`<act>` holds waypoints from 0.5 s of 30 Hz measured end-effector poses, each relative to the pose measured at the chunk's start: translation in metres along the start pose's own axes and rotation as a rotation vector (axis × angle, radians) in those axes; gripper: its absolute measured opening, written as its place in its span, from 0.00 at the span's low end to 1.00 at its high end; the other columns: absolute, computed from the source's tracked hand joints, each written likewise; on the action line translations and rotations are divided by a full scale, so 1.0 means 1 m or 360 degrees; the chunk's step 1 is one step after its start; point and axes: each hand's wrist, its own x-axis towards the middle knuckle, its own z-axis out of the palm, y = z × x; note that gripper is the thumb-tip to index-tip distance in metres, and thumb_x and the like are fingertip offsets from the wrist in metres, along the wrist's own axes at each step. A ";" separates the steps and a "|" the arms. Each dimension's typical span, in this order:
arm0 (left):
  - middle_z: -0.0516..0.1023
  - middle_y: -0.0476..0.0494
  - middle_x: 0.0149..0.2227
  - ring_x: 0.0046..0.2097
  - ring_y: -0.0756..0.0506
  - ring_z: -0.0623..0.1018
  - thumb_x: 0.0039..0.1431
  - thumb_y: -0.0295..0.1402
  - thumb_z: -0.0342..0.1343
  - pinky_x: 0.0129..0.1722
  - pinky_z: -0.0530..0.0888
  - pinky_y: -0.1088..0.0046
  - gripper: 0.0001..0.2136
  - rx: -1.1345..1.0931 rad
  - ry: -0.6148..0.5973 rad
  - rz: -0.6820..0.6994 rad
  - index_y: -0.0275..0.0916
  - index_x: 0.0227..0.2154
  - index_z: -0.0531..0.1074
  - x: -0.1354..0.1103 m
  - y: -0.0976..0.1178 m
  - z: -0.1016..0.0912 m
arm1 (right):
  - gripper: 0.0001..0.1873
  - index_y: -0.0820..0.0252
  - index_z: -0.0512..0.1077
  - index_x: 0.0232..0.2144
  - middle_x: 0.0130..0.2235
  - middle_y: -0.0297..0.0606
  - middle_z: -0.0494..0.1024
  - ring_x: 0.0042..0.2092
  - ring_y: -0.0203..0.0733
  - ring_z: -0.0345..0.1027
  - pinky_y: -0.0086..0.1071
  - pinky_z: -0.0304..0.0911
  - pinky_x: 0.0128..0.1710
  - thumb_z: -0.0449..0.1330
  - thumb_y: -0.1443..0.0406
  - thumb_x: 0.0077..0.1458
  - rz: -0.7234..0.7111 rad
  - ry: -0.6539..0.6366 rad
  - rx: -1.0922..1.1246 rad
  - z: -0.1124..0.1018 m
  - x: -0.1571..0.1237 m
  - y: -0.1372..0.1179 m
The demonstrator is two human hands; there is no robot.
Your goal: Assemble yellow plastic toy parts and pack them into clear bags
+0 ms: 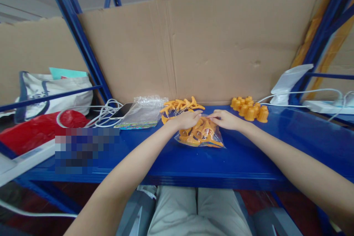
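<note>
A clear plastic bag filled with orange plastic parts lies on the blue shelf in front of me. My left hand and my right hand both rest on the bag's far edge, fingers curled and pinching it close together. Just behind the left hand sits a loose pile of orange hook-shaped pieces. To the right of my right hand stands a group of orange cups.
A stack of empty clear bags lies left of the pile, beside a phone and white cables. A cardboard wall backs the shelf. A white power strip sits at right; a red bag and tote at left.
</note>
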 end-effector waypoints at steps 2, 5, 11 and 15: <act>0.81 0.46 0.42 0.56 0.42 0.72 0.54 0.30 0.57 0.60 0.60 0.71 0.04 -0.0060 -0.0081 -0.0018 0.43 0.30 0.77 0.005 0.002 0.004 | 0.14 0.53 0.81 0.37 0.32 0.37 0.78 0.35 0.41 0.71 0.32 0.63 0.41 0.57 0.70 0.52 0.0003 -0.0027 -0.0034 0.000 -0.001 -0.005; 0.82 0.43 0.41 0.53 0.42 0.74 0.55 0.29 0.56 0.58 0.61 0.71 0.06 0.0066 -0.0218 0.0019 0.41 0.28 0.77 0.013 0.003 0.008 | 0.13 0.53 0.81 0.33 0.33 0.36 0.79 0.37 0.41 0.71 0.31 0.63 0.41 0.58 0.70 0.51 0.0010 -0.0035 -0.0021 -0.001 -0.001 -0.011; 0.81 0.39 0.41 0.47 0.41 0.77 0.61 0.31 0.49 0.54 0.66 0.67 0.11 0.0375 -0.0179 0.0119 0.39 0.29 0.77 0.015 -0.004 0.012 | 0.12 0.60 0.77 0.23 0.22 0.33 0.76 0.22 0.34 0.64 0.28 0.61 0.26 0.55 0.69 0.53 0.0452 0.0040 0.0298 -0.011 0.008 -0.002; 0.80 0.41 0.42 0.48 0.42 0.76 0.64 0.34 0.45 0.54 0.66 0.68 0.14 0.0531 -0.0157 0.0286 0.39 0.34 0.76 0.010 -0.012 0.014 | 0.14 0.63 0.72 0.21 0.22 0.36 0.75 0.22 0.33 0.63 0.27 0.60 0.25 0.55 0.68 0.57 0.0875 0.0262 0.0333 -0.016 0.019 0.010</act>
